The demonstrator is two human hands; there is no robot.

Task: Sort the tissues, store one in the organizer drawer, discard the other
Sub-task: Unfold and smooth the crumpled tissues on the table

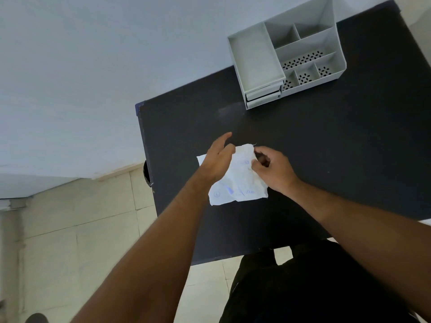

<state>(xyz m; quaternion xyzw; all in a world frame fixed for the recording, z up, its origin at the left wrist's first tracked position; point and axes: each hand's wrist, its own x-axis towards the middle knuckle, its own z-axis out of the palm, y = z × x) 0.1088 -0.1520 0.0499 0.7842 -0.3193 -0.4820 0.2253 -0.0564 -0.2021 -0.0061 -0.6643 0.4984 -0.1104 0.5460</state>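
A white tissue (240, 185) with faint blue marks lies crumpled on the black table (326, 148), near its left side. My left hand (218, 160) rests over the tissue's upper left part, fingers spread. My right hand (271, 170) pinches the tissue's upper right edge between thumb and fingers. A second white layer shows at the left under my left hand; I cannot tell whether it is a separate tissue. The grey desk organizer (286, 57) stands at the table's far side, with two shut drawers (263, 96) at its lower front left.
The organizer has an open tray on top and several perforated compartments. A dark round object (147, 171) hangs past the table's left edge. A pale wall lies to the left, tiled floor below. My dark-clothed legs sit at the table's near edge.
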